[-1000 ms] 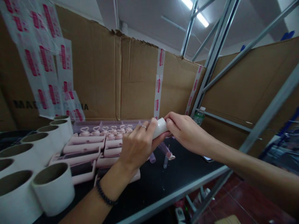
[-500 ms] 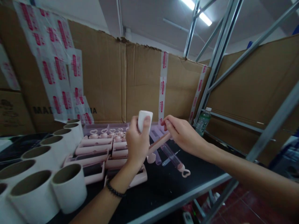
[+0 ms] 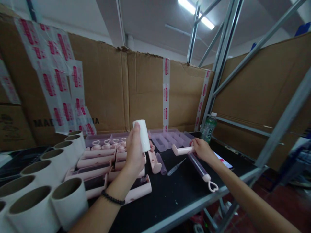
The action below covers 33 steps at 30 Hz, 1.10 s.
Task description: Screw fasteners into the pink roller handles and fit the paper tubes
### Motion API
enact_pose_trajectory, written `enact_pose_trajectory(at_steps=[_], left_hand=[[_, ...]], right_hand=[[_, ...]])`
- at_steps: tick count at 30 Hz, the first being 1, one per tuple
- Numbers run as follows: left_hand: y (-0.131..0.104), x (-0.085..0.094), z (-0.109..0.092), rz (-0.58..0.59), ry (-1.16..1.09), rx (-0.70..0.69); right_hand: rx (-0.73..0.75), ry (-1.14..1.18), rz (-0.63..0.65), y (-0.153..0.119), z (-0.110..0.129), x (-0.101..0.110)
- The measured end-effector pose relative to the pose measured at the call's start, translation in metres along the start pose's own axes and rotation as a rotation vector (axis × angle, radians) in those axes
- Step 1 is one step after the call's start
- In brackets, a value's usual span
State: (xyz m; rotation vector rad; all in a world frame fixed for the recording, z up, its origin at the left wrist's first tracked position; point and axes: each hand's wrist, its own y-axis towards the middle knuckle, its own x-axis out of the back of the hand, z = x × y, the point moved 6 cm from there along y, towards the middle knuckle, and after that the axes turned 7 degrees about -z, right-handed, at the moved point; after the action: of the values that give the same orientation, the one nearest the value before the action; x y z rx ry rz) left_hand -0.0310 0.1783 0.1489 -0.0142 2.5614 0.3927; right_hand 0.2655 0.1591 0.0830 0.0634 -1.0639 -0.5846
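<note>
Tubes [image 3: 36, 191] left; cases [image 3: 102, 158] behind, perhaps stacked; bottle [image 3: 209, 127] right.

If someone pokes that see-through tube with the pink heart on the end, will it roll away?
The clear tube looks round and smooth, lying flat on the black table, so it would probably roll some. Its heart end is flat and sticks out, which may stop it. It looks light.

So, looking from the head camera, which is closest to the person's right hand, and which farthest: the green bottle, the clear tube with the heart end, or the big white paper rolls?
From the right hand:
1. Clear tube with the heart end, lying just under the hand.
2. Green bottle, standing behind it by the shelf post.
3. White paper rolls, far across at the left edge.
</note>
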Motion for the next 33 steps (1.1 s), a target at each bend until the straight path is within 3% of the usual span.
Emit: enact_pose_trajectory(at_steps=[5, 10, 13, 17, 23, 25, 29, 33], left_hand=[[-0.003, -0.005, 0.002, 0.093, 0.027, -0.001], [-0.013, -0.014, 0.004, 0.223, 0.125, -0.002], [-0.016, -0.016, 0.006, 0.271, 0.165, 0.002], [-0.013, -0.014, 0.006, 0.270, 0.196, 0.011], [-0.011, -0.019, 0.001, 0.277, 0.213, -0.005], [-0.014, -0.021, 0.000, 0.297, 0.241, -0.005], [-0.022, -0.015, -0.001, 0.406, 0.407, -0.036], [-0.028, -0.006, -0.008, 0.556, 0.591, -0.188]], right_hand=[[-0.069, -0.086, -0.014, 0.002, -0.021, -0.014], [-0.057, -0.136, -0.057, -0.002, -0.016, -0.018], [-0.006, -0.151, -0.109, -0.010, -0.008, -0.008], [0.188, -0.128, -0.163, -0.027, 0.017, 0.016], [0.743, 0.047, 0.105, -0.085, 0.078, 0.016], [0.789, 0.136, 0.084, -0.095, 0.093, 0.024], [0.727, 0.372, -0.071, -0.090, 0.114, 0.058], [0.787, 0.516, -0.032, -0.086, 0.138, 0.083]])
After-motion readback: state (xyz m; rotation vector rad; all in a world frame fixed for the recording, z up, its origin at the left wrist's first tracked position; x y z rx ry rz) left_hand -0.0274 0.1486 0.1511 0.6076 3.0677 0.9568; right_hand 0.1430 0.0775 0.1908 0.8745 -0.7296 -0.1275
